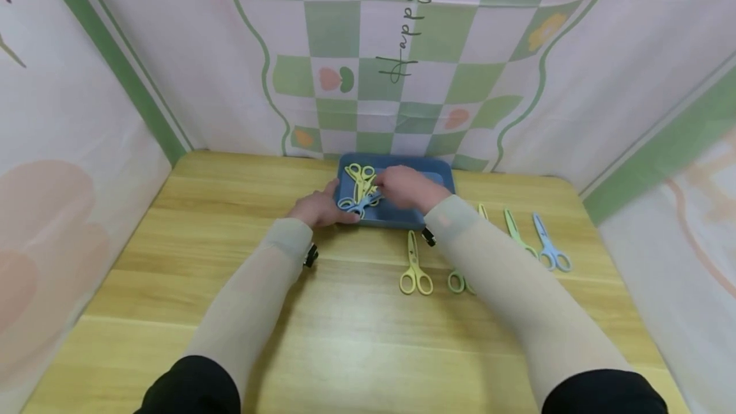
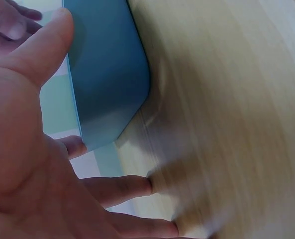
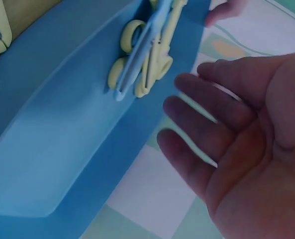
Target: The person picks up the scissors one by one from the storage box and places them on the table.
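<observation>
A blue tray [image 1: 397, 221] stands at the back of the table with yellow scissors [image 1: 361, 177] and a blue pair of scissors [image 1: 362, 204] heaped in its left part. My left hand [image 1: 322, 207] is at the tray's front left corner. In the left wrist view its thumb [image 2: 52, 45] lies along the rim, and the other fingers spread out straight beyond the corner. Over the tray, just right of the heap, is my right hand [image 1: 411, 187]. The right wrist view shows its fingers [image 3: 194, 122] loosely bent, with nothing seen between them and the scissors [image 3: 147, 59] apart from them.
In front of the tray lie yellow scissors [image 1: 413, 267], with green scissors [image 1: 456, 282] partly under the right forearm. Farther right are more green scissors [image 1: 514, 229] and blue scissors [image 1: 549, 245]. Another yellow tip [image 1: 482, 211] shows behind the forearm. A patterned cloth [image 1: 385, 120] hangs behind the tray.
</observation>
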Motion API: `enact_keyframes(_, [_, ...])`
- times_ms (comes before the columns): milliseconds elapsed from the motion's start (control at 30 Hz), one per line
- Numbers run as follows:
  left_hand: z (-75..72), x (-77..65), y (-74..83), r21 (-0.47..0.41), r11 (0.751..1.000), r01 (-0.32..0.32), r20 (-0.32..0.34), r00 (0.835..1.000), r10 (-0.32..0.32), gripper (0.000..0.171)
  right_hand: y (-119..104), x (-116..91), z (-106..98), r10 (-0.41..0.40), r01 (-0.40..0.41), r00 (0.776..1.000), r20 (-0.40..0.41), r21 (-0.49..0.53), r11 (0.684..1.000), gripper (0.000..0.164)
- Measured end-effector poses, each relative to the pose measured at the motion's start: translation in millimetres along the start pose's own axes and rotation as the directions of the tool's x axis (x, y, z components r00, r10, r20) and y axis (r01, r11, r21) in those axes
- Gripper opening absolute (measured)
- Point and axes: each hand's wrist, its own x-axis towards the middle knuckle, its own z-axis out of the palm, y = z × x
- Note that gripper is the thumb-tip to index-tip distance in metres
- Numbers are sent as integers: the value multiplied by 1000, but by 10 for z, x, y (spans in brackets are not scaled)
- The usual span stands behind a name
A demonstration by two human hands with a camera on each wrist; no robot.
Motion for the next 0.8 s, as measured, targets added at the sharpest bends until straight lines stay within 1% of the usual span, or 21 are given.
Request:
enact_keyframes(100, [-1, -2, 4, 16, 1000, -9, -4, 1000, 9, 115, -36, 70, 22, -2, 3, 996, 85, -19, 1000, 40])
enact_keyframes(167, [-3, -7, 8, 32, 999, -18, -7, 1000, 18, 115, -60, 110, 44, -10, 15, 990, 140, -30, 999, 48])
enact_keyframes(233, [-4, -11, 10, 45, 999, -23, -7, 1000, 23, 114, -82, 144, 68, -11, 14, 981, 195, -14, 1000, 54])
enact_keyframes(300, [-6, -14, 14, 49, 999, -22, -6, 1000, 22, 114, -101, 166, 92, -7, 7, 970, 242, 3, 1000, 56])
enact_keyframes(400, [-13, -22, 25, 57, 998, -19, -2, 1000, 19, 113, -122, 174, 112, 24, -35, 957, 289, 34, 999, 55])
enact_keyframes(500, [-19, -30, 30, 57, 998, -18, 1, 1000, 18, 113, -111, 165, 125, 47, -58, 951, 304, 27, 998, 56])
enact_keyframes(667, [-21, -48, 35, 22, 1000, -2, 10, 1000, 2, 113, -22, 129, 137, 60, -71, 949, 308, 23, 997, 58])
enact_keyframes(733, [-18, -55, 44, 19, 1000, 10, 7, 1000, -10, 113, 18, 110, 120, 71, -82, 950, 305, 23, 996, 54])
enact_keyframes(800, [-11, -35, 53, 27, 999, 34, 5, 999, -34, 114, 52, 81, 87, 107, -111, 945, 309, -4, 994, 48])
